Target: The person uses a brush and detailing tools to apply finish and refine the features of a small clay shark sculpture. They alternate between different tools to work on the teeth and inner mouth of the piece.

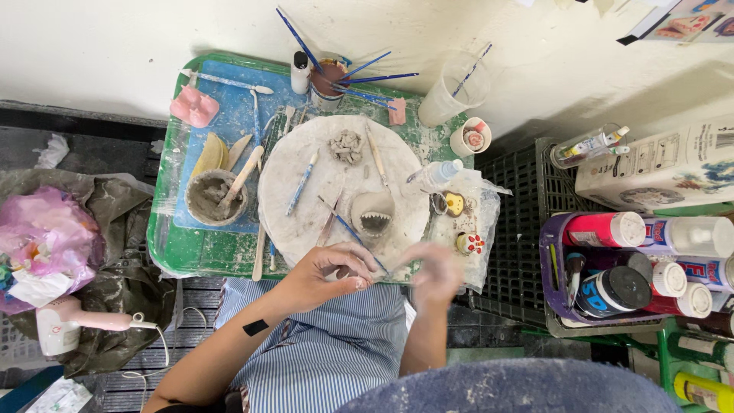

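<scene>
- Left hand: fingers pinched narrow on a small clay bit.
- Right hand: blurred, grip cannot tell.
- Clay likely soft, easily dented; hold lightly at its edges.

Small pale clay lump pinched at the round board's near edge, partly hidden.

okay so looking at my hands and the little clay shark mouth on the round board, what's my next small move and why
Probably finish shaping the clay bit between your left hand and blurred right hand, then press it onto the open-mouthed clay piece just ahead on the round board.
</scene>
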